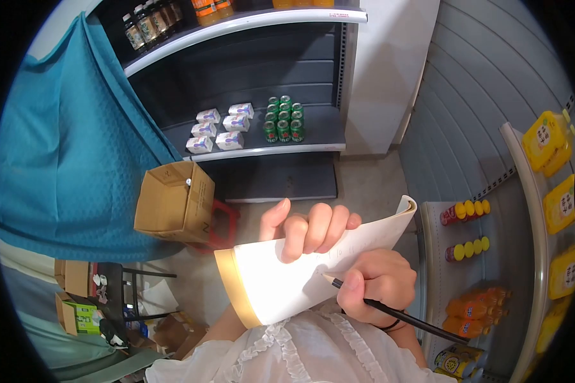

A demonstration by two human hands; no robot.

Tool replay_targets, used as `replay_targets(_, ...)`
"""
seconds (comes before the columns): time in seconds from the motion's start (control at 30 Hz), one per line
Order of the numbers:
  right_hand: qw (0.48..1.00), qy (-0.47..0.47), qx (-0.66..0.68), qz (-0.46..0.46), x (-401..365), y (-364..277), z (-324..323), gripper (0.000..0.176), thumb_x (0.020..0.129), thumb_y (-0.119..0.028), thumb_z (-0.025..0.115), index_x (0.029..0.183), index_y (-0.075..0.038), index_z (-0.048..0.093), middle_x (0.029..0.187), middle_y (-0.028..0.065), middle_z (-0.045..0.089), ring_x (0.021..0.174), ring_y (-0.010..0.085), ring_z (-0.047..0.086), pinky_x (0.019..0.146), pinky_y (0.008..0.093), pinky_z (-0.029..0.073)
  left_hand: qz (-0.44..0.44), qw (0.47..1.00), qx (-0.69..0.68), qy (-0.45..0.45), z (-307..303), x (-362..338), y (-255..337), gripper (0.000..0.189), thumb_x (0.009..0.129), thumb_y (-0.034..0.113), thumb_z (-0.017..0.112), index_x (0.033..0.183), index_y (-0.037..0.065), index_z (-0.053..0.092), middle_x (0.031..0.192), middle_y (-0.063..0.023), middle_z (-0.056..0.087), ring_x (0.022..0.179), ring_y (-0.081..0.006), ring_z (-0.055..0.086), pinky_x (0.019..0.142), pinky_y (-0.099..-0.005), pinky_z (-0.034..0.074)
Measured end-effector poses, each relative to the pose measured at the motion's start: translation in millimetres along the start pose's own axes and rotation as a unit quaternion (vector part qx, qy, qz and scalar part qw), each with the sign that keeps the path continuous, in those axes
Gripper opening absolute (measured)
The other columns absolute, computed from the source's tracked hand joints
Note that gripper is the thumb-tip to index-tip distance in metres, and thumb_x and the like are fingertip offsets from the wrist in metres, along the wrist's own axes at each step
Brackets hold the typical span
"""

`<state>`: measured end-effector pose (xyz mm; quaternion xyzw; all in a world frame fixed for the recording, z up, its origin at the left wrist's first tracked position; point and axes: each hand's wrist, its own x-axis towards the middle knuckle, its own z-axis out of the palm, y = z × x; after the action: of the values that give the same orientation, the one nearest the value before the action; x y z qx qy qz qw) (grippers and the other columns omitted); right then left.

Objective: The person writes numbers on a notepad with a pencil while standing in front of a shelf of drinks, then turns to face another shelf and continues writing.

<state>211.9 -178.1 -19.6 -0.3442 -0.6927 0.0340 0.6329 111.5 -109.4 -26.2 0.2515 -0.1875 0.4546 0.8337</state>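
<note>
An open notebook (281,281) with white pages and a yellowish edge strip lies tilted in front of my chest. My left hand (313,230) grips it from beneath, the fingers curled over its far edge onto the page. A black pencil (428,327) is pinched in my right hand (380,284). Its sharpened wooden tip points at the page, close to a row of faint handwritten marks. The left palm is hidden behind the notebook.
Ahead, a shelf (319,148) bears green cans (284,121) and white packs (230,140). An open cardboard box (172,198) stands on a red stool (223,226) at left, beside a blue curtain (64,147). Shelves at right carry yellow jugs (559,204) and orange bottles (469,309).
</note>
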Motion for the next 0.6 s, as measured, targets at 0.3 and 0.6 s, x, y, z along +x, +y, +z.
replay_targets(0.3,0.999,0.033,-0.004,0.000,1.7,0.4,4.6,0.027,0.067,0.008,0.066,0.059,-0.006,0.045,0.052,0.0030,0.048,0.040,0.0160,0.044,0.039,0.0270,0.038,-0.001,1.000,0.008,-0.007,-0.2,0.9,2.2,0.051,0.096,0.028,0.009,0.048,0.017,0.025,0.062,0.0047,0.026,0.068,-0.0117,0.029,0.093,-0.0323,0.027)
replay_targets(0.6,0.999,0.033,0.001,-0.008,2.3,-0.4,5.0,0.029,0.066,0.008,0.064,0.057,-0.006,0.041,0.051,0.0025,0.045,0.040,0.0161,0.043,0.038,0.0272,0.037,0.006,1.000,0.012,-0.005,0.3,-1.4,2.3,0.051,0.096,0.029,0.010,0.048,0.017,0.024,0.063,0.0043,0.026,0.068,-0.0117,0.029,0.092,-0.0321,0.027)
